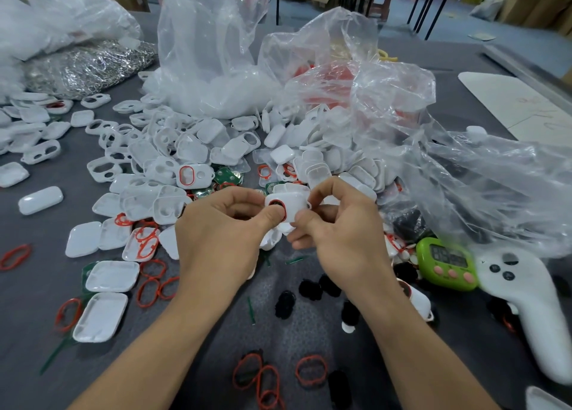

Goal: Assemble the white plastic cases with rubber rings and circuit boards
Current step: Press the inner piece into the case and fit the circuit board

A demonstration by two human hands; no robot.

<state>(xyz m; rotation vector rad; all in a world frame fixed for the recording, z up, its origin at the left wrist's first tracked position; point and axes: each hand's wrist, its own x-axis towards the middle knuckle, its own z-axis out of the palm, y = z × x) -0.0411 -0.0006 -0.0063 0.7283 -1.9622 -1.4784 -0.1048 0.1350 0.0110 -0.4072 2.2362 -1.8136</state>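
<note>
Seemingly ringed case (295, 208) between the fingers (272, 217)

No text can be read with certainty. The green timer (445, 265) on the surface shows dark digits on its grey display, too blurred to make out. The white board (520, 106) at the far right carries faint red marks that cannot be read as letters or numbers.

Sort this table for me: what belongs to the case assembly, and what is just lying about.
Job: case held by left hand and right hand; loose cases; red rings; green boards.
Lying about: timer; controller; plastic bags; metal pile.
</note>
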